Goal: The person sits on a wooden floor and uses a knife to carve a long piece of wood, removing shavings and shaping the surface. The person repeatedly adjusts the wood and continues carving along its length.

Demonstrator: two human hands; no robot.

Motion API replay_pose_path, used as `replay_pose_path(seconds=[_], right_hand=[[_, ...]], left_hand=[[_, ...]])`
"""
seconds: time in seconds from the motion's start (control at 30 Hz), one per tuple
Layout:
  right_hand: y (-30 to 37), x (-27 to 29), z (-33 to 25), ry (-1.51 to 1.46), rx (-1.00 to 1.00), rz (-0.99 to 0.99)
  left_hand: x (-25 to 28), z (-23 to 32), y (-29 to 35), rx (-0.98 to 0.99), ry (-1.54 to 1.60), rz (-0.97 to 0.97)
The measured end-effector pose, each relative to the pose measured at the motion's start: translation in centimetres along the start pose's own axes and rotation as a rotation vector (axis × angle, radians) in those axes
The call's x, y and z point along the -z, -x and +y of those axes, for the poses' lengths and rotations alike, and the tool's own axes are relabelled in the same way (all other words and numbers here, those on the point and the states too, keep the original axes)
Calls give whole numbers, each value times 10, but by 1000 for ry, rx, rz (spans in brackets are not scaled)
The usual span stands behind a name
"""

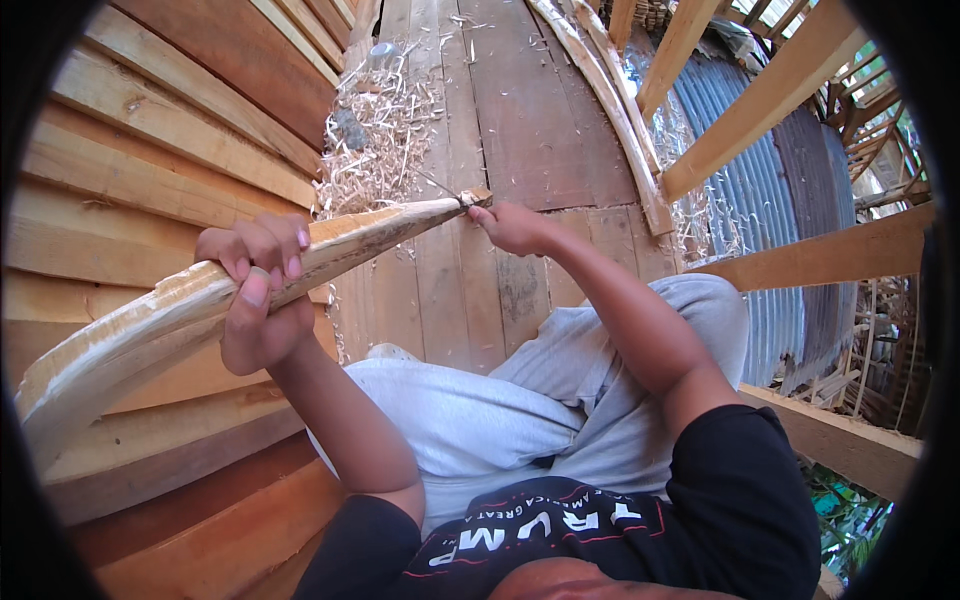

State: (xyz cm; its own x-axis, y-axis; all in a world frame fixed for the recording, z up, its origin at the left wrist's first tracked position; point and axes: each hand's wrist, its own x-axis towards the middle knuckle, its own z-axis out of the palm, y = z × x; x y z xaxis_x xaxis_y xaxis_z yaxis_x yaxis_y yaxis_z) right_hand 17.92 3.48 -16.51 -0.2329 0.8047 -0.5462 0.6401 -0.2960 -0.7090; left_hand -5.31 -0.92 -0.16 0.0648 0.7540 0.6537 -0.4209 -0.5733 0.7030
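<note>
A long, pale piece of carved wood [375, 232] runs slantwise from the lower left to a narrow tip near the middle. My left hand [265, 320] is closed round its thicker part, fingers over the top edge and thumb in front. At the tip, my right hand [518, 230] is closed, its thumb and fingers pressed close to the wood's end. A thin dark blade, apparently a knife [438, 185], sticks out to the upper left from beside that tip. The knife's handle is hidden, and a dark notch or band shows where it meets the wood.
Curled wood shavings [385, 125] lie heaped on the plank floor [520, 130] ahead, with a small clear container [382, 55] among them. A stacked-board wall [130, 215] rises on my left. Long peeled poles [610, 110], wooden railing [820, 250] and corrugated metal sheets [735, 150] stand or lie right.
</note>
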Motion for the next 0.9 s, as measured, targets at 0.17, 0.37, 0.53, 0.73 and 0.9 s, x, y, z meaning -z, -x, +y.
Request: replay_pose_path(seconds=[0.17, 0.37, 0.53, 0.73, 0.9], right_hand=[[0, 0, 5, 141, 73, -70], [-3, 13, 5, 69, 167, -129], [-5, 2, 12, -248, 91, -95], [-22, -6, 9, -192, 14, 98], [5, 0, -16, 166, 165, 215]], left_hand=[[3, 1, -2, 1, 31, -42], [4, 1, 0, 0, 30, -29], [4, 1, -2, 0, 23, -30], [10, -2, -3, -23, 92, -183], [17, 1, 1, -28, 100, -263]])
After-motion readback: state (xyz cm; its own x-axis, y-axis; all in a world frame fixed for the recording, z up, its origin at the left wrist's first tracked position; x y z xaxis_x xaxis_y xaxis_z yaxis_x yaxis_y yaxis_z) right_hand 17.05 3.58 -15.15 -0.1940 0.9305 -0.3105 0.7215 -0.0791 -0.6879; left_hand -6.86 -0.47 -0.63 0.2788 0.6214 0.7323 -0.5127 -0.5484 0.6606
